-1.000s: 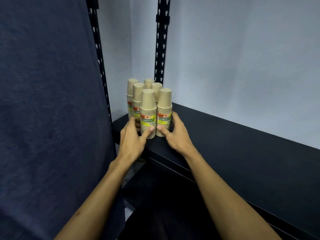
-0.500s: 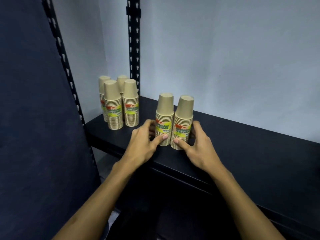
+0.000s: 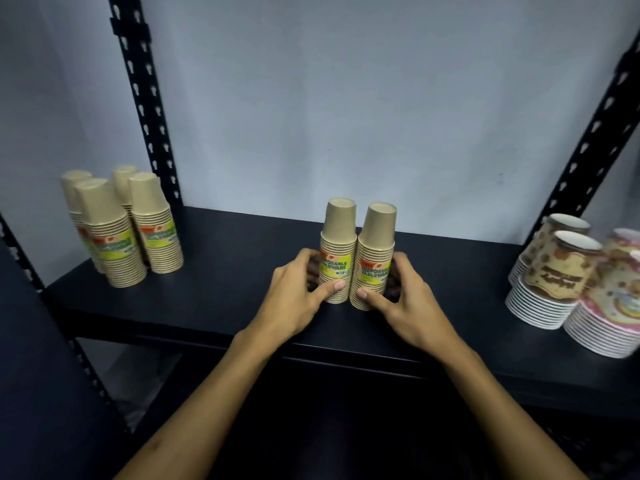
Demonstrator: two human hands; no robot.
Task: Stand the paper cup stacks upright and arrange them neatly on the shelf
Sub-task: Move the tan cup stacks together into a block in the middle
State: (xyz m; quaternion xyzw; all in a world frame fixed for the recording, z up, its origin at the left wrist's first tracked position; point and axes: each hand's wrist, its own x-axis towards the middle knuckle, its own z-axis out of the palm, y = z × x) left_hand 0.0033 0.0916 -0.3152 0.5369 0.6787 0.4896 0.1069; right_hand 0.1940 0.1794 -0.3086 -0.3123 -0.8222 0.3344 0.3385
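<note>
Two kraft cup stacks [image 3: 356,252] stand upright, touching, mid-shelf [image 3: 225,292]; the left hand [image 3: 298,292] grasps the left stack, the right hand [image 3: 403,294] the right, fingers curled round their bases; four more stacks [image 3: 121,223] stand well apart leftward.

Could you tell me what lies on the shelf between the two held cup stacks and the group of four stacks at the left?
Nothing: the head view shows only bare dark shelf between the held pair and the four stacks.
</note>
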